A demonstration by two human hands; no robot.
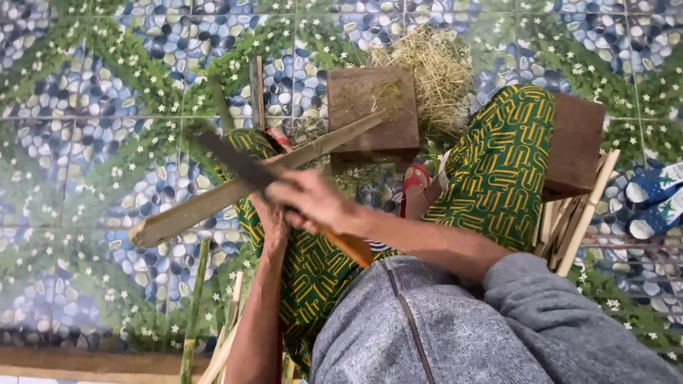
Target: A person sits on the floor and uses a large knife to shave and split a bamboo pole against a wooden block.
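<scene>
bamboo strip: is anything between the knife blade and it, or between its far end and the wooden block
Nothing visible does. The right hand holds the knife with its blade right over the bamboo strip, though blur hides whether they touch. The left hand is under the strip. The strip's far end lies on the wooden block.

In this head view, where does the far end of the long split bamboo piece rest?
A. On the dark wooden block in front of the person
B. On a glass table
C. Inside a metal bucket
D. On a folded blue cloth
A: the far end of the bamboo piece lies on the dark wooden block, while the right hand holds a long blade over the bamboo.
</scene>
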